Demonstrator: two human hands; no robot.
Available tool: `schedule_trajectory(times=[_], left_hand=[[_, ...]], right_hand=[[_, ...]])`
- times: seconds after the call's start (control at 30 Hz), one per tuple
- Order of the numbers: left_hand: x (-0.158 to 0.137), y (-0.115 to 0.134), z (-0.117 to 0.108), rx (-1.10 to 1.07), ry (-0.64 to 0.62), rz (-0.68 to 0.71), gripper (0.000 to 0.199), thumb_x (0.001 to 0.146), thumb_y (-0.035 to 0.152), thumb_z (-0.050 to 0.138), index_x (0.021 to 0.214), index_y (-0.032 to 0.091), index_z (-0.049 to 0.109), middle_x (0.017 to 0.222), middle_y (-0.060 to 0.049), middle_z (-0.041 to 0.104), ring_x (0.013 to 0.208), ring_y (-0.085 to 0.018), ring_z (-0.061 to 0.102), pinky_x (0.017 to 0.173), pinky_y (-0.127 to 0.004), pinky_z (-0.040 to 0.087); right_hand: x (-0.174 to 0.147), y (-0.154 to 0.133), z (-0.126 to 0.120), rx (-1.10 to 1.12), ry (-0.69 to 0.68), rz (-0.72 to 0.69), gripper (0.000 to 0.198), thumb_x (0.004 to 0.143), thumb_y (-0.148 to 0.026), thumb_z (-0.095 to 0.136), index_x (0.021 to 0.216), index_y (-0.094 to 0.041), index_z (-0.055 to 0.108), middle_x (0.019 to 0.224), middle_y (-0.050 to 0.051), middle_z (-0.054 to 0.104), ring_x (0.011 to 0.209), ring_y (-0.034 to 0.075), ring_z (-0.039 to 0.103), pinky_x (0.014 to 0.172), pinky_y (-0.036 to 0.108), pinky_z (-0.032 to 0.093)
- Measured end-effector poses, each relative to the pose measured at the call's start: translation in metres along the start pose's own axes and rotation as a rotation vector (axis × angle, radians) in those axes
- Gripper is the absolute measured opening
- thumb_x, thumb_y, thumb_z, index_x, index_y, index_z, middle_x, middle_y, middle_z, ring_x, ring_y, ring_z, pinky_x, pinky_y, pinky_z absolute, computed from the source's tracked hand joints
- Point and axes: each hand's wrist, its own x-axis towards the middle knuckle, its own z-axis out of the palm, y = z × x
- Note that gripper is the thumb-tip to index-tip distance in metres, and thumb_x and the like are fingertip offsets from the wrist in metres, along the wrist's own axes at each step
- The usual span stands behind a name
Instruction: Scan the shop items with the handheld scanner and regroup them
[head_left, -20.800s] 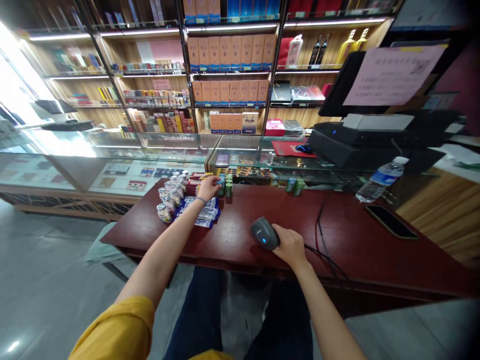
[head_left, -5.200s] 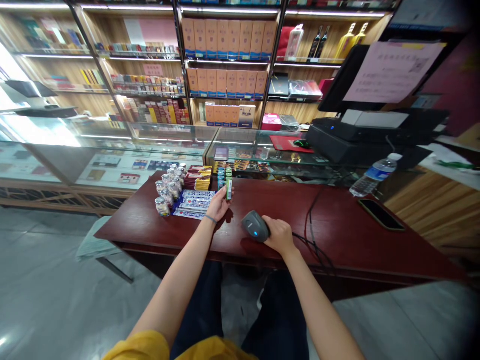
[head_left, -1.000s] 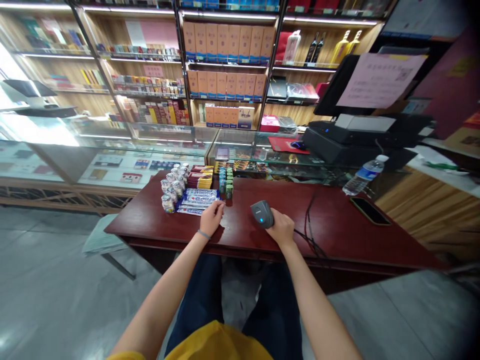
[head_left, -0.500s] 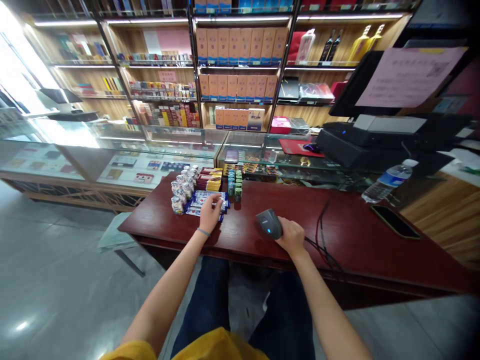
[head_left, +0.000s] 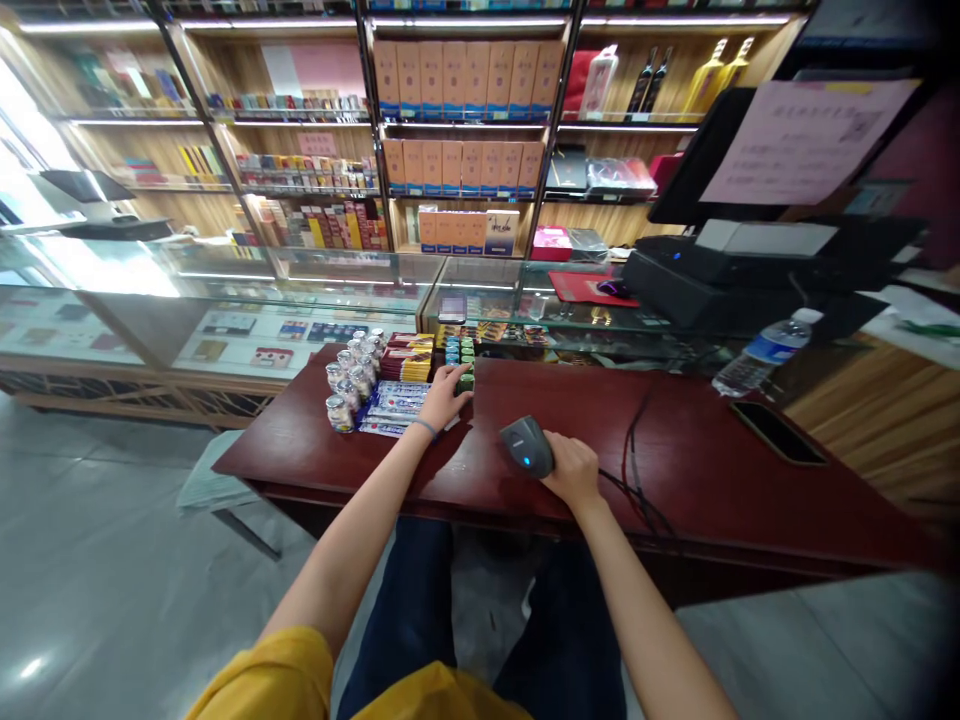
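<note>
So my scanner [head_left: 528, 447] is near the front edge of the dark red surface [head_left: 592, 405], long axis running roughly sideways, nose pointing left and a bit away from me, handle angling back to the right. My right hand [head_left: 572, 472] is wrapped around that handle, fingers closed. Can't tell if the scanner's resting on the surface or just above it. My left hand [head_left: 448, 396] is palm down, fingers bent, fingertips at the nearest green tub [head_left: 466, 383], but I honestly can't tell if they're closed around it. The tubs stand in two rows pointing away from me, with the blue tubs [head_left: 452, 348] on the left. Blue-and-white packets [head_left: 394, 402] lie sideways just left of that hand, with little jars [head_left: 340, 413] beyond them.
</note>
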Motion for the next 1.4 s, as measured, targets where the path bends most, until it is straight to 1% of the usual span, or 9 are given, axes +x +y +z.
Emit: schedule_trajectory(times=[0.17, 0.37, 0.47, 0.63, 0.77, 0.9, 1.07, 1.27, 1.4], left_hand=[[0.000, -0.002, 0.017, 0.054, 0.015, -0.004, 0.047, 0.076, 0.010, 0.066, 0.121, 0.022, 0.058, 0.113, -0.009, 0.054, 0.110, -0.023, 0.055, 0.103, -0.042, 0.045], [-0.002, 0.009, 0.012, -0.008, 0.010, -0.013, 0.033, 0.081, 0.011, 0.061, 0.112, 0.022, 0.060, 0.111, -0.008, 0.062, 0.110, -0.023, 0.058, 0.100, -0.041, 0.046], [0.000, 0.024, 0.013, -0.307, 0.043, -0.095, 0.038, 0.083, 0.020, 0.063, 0.120, 0.023, 0.055, 0.115, -0.007, 0.062, 0.107, -0.020, 0.059, 0.092, -0.035, 0.051], [0.001, 0.047, 0.026, -1.161, 0.006, -0.367, 0.045, 0.083, 0.030, 0.067, 0.124, 0.026, 0.049, 0.126, -0.006, 0.059, 0.096, -0.014, 0.062, 0.079, -0.029, 0.054], [-0.003, 0.050, 0.036, -1.501, -0.046, -0.483, 0.045, 0.082, 0.026, 0.069, 0.125, 0.027, 0.055, 0.131, -0.006, 0.058, 0.102, -0.015, 0.061, 0.085, -0.031, 0.052], [-0.007, 0.043, 0.039, -1.590, -0.048, -0.521, 0.047, 0.083, 0.023, 0.067, 0.129, 0.029, 0.056, 0.128, -0.004, 0.060, 0.096, -0.013, 0.062, 0.087, -0.030, 0.051], [-0.007, 0.041, 0.038, -1.651, -0.049, -0.499, 0.048, 0.085, 0.020, 0.064, 0.132, 0.029, 0.055, 0.127, -0.004, 0.059, 0.091, -0.010, 0.061, 0.081, -0.026, 0.050], [-0.003, 0.043, 0.035, -1.648, -0.085, -0.491, 0.045, 0.087, 0.021, 0.062, 0.131, 0.029, 0.055, 0.125, -0.005, 0.059, 0.093, -0.011, 0.060, 0.076, -0.025, 0.049], [-0.005, 0.041, 0.037, -1.586, -0.069, -0.495, 0.044, 0.086, 0.024, 0.063, 0.130, 0.029, 0.056, 0.126, -0.005, 0.059, 0.093, -0.011, 0.061, 0.079, -0.026, 0.050]], right_hand=[[0.004, -0.002, -0.003, 0.006, 0.011, 0.020, 0.034, 0.083, -0.032, 0.050, 0.109, -0.012, 0.060, 0.083, 0.007, 0.068, 0.073, 0.017, 0.061, 0.069, 0.029, 0.039], [0.003, -0.001, -0.003, 0.007, 0.002, 0.063, 0.033, 0.084, -0.033, 0.049, 0.107, -0.013, 0.060, 0.083, 0.007, 0.068, 0.074, 0.018, 0.061, 0.069, 0.029, 0.039], [0.003, -0.001, -0.004, 0.002, -0.004, 0.089, 0.035, 0.083, -0.034, 0.049, 0.108, -0.013, 0.061, 0.084, 0.008, 0.068, 0.073, 0.018, 0.061, 0.069, 0.029, 0.040], [0.005, -0.003, -0.009, 0.012, 0.048, 0.071, 0.036, 0.082, -0.036, 0.052, 0.108, -0.012, 0.060, 0.082, 0.008, 0.069, 0.071, 0.018, 0.061, 0.067, 0.028, 0.040], [0.007, -0.005, -0.013, 0.042, 0.050, 0.052, 0.035, 0.082, -0.036, 0.053, 0.107, -0.012, 0.060, 0.080, 0.008, 0.069, 0.070, 0.017, 0.061, 0.066, 0.029, 0.040], [0.008, -0.006, -0.014, 0.066, 0.012, 0.018, 0.034, 0.083, -0.037, 0.051, 0.106, -0.013, 0.060, 0.082, 0.007, 0.069, 0.070, 0.017, 0.062, 0.065, 0.030, 0.039], [0.008, -0.007, -0.014, 0.085, -0.022, -0.003, 0.038, 0.083, -0.041, 0.053, 0.106, -0.012, 0.060, 0.081, 0.006, 0.070, 0.069, 0.017, 0.062, 0.066, 0.031, 0.038], [0.005, -0.006, -0.008, 0.085, -0.041, -0.012, 0.036, 0.081, -0.044, 0.058, 0.101, -0.014, 0.061, 0.079, 0.006, 0.070, 0.065, 0.017, 0.062, 0.063, 0.032, 0.036], [0.005, -0.005, -0.008, 0.079, -0.034, 0.000, 0.036, 0.081, -0.040, 0.056, 0.106, -0.013, 0.059, 0.081, 0.006, 0.071, 0.065, 0.017, 0.062, 0.063, 0.032, 0.036]])
